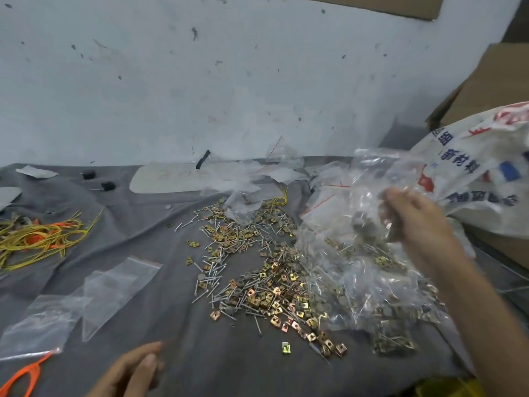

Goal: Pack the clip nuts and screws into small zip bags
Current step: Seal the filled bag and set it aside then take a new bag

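**Fig.** Head view of a packing bench.

**Writing:** the woven sack [472, 167] at the rt edge of the frame carries blue Chinese print and red marks. "新材料" is legible; other chars are folded or cut off. A pale card [171, 179], centre back, bears faint digits, poss. "304".

**Hands:** the right hand [412, 219], centre rt, is raised over the cloth, fingers curled round a crumpled bunch of clear bags [369, 190]. What shows through the film is blurred. The left hand [134, 371], bottom centre-left, is low over the grey cloth [143, 224]. Its fingers are loosely bent w/ nothing seen in it, and it is motion-blurred.

**Task items:** clip nuts and screws [257, 287] lie mixed in a loose heap at centre. The heap runs under a layer of clear bags [386, 296] at lower rt, which veils part of it. A single clip nut [285, 347] lies apart below the heap. Empty zip bags [114, 285] w/ red-striped tops are at lower left.

**Surroundings:** yellow wires [37, 239] w/ orange ties are at mid left. A cardboard box [486, 90] is at upper rt, behind the sack.
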`<state>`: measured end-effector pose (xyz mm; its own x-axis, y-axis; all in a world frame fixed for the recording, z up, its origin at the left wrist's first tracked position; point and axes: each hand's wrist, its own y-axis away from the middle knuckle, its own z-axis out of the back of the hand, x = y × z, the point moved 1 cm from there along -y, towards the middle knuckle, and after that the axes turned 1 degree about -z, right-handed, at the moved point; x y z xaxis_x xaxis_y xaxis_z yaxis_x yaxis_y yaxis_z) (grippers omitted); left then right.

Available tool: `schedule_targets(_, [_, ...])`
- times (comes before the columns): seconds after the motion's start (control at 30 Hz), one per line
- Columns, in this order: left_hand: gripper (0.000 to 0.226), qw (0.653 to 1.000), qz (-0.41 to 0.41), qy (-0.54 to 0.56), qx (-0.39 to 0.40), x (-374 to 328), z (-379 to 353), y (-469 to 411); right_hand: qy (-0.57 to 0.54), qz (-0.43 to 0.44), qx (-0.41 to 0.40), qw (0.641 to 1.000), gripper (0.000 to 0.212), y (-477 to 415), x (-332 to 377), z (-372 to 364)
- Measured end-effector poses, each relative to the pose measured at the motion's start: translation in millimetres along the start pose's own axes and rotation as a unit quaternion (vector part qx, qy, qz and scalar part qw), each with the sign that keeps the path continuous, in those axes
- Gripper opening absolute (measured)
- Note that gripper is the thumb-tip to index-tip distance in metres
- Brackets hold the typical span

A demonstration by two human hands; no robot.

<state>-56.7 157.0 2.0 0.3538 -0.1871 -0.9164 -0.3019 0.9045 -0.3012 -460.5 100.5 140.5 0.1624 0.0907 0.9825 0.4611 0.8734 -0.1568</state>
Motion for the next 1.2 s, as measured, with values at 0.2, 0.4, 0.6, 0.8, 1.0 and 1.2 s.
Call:
schedule_targets(0.2, [0.025, 0.996, 0.066, -0.005, -0.059, 33.6, 1.1, -17.2, -0.071, -0.086, -0.114, 0.987, 0.037, -122.0, -29.3, 59.3])
schedule_targets(0.4, [0.03, 0.995, 0.096, -0.021, -0.033, 56.9, 3.9, -35.0, 0.056, -0.104, -0.205, 0.972, 0.048, -138.1, -75.5, 67.8])
schedule_targets(0.6, [0.025, 0.943, -0.072, -0.324, -0.01, 70.4, 18.6, -77.9, 0.15, 0.09, -0.131, 0.976, 0.039, -35.3, -72.0, -36.2])
schedule_targets(0.8, [0.022, 0.87, 0.011, -0.492, 0.028, 83.5, 17.5, -106.8, 0.117, 0.148, 0.142, 0.972, 0.03, 96.4, -98.0, -167.1])
schedule_targets(1.0, [0.01, 0.934, -0.047, -0.354, 0.019, 78.2, 14.9, -105.1, 0.088, 0.07, 0.267, 0.957, 0.025, 156.8, -137.5, -234.4])
schedule_targets(1.2, [0.009, 0.995, -0.028, -0.096, 0.026, 48.8, 23.8, -82.6, 0.097, 0.102, 0.236, 0.962, 0.058, 160.2, -142.9, -238.0])
